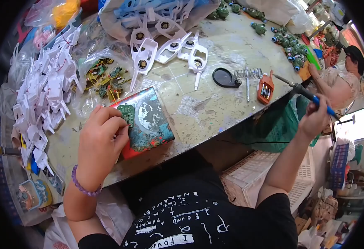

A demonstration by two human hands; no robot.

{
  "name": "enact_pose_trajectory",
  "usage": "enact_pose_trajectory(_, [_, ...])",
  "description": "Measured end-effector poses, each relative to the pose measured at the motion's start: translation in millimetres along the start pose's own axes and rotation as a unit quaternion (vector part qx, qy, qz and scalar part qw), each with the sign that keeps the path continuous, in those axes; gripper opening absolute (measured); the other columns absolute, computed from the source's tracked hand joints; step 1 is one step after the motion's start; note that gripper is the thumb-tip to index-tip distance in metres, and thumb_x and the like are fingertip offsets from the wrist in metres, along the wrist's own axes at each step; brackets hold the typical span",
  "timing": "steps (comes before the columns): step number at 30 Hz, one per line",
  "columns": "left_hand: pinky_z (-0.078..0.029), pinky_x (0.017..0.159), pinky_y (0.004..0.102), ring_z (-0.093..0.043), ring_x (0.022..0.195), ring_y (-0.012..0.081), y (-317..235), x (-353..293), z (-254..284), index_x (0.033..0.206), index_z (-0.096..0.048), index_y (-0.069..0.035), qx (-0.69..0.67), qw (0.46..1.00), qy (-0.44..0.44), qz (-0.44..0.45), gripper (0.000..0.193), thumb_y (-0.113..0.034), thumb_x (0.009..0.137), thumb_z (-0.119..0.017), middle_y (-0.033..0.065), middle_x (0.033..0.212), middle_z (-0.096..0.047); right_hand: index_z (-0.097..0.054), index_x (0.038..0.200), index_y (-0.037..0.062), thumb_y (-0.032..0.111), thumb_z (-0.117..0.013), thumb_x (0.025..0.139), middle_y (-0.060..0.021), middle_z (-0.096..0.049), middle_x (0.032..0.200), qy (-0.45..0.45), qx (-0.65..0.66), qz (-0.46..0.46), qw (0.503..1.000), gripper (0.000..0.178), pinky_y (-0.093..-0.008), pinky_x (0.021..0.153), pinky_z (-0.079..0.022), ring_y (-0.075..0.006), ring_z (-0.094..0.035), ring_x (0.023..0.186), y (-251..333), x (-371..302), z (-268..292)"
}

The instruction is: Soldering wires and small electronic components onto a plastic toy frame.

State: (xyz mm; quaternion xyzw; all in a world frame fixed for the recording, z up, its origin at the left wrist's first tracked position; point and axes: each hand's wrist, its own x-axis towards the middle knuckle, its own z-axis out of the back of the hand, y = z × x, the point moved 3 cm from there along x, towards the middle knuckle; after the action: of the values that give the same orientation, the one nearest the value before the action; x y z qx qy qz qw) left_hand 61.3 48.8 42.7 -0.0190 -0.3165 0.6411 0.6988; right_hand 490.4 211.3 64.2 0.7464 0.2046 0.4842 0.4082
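Note:
My left hand rests on a worn teal-and-red box at the table's front edge. Its bent fingers grip a small green circuit board lying on the box's top; they hide part of the board's left edge. A purple bead bracelet circles that wrist. Off to the right, past the table's edge, my right hand is closed round the blue handle of a soldering iron. The iron's tip points left, over the table corner and well apart from the board. Close to the tip lies an orange battery holder with batteries in it.
A coil spring stand and a black magnifier-like ring lie mid-table. White plastic shells and wired boards sit behind the box, with more shells piled left. Green parts line the far side; a person works at right.

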Motion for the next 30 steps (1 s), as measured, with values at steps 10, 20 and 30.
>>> enact_pose_trajectory(10, [-0.047, 0.071, 0.0387, -0.059, 0.079, 0.0315, 20, -6, 16, 0.083, -0.064, -0.001, 0.042, 0.997, -0.055, 0.037, 0.01, -0.01, 0.079, -0.066, 0.0125, 0.084, -0.061, -0.06, 0.093, 0.0041, 0.025, -0.059, 0.091, 0.0026, -0.05, 0.061, 0.223, -0.196, -0.061, 0.953, 0.021, -0.0199, 0.047, -0.034, -0.0047, -0.045, 0.051, -91, 1, -80])
enact_pose_trajectory(20, [-0.045, 0.073, 0.0338, -0.059, 0.08, 0.0246, 72, 1, 10, 0.084, -0.067, 0.002, -0.055, 0.991, 0.005, 0.118, 0.019, -0.017, 0.084, -0.064, 0.0111, 0.083, -0.062, -0.046, 0.119, -0.0038, 0.01, -0.066, 0.088, -0.0009, -0.053, 0.071, 0.137, -0.093, -0.097, 0.981, 0.039, -0.0209, 0.051, -0.038, -0.0056, -0.048, 0.058, -86, -47, -79])
enact_pose_trajectory(30, [-0.045, 0.074, 0.037, -0.058, 0.08, 0.0271, 70, -6, 31, 0.075, -0.071, -0.004, -0.011, 0.979, 0.199, 0.048, 0.019, -0.023, 0.075, -0.071, 0.0093, 0.083, -0.064, -0.053, 0.098, 0.0066, 0.005, -0.061, 0.089, 0.0028, -0.052, 0.074, 0.056, 0.053, -0.28, 0.957, 0.013, -0.0173, 0.04, -0.025, -0.0014, -0.04, 0.05, -81, -93, -81])
